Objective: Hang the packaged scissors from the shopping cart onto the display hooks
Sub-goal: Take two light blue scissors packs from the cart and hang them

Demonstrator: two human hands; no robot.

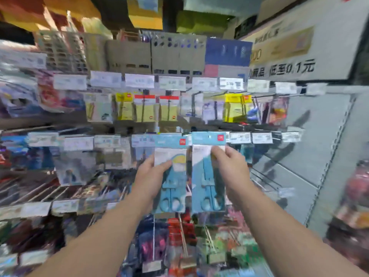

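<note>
Two blue packs of scissors are held up in front of the display wall. My left hand (151, 176) grips the left scissors pack (171, 176) by its left edge, thumb on its front. My right hand (229, 166) pinches the right scissors pack (206, 176) near its upper right corner. Both packs have a light-blue header card with a red logo, level with the row of price tags and hooks (241, 137). Whether either pack sits on a hook is hidden by blur. The shopping cart is out of view.
Above hangs a row of yellow and red stationery packs (145, 108) under white price tags (139, 80). Wire hooks with binder clips (185, 236) jut out below my arms. A grey side panel (311, 156) and a printed sign (289, 56) stand to the right.
</note>
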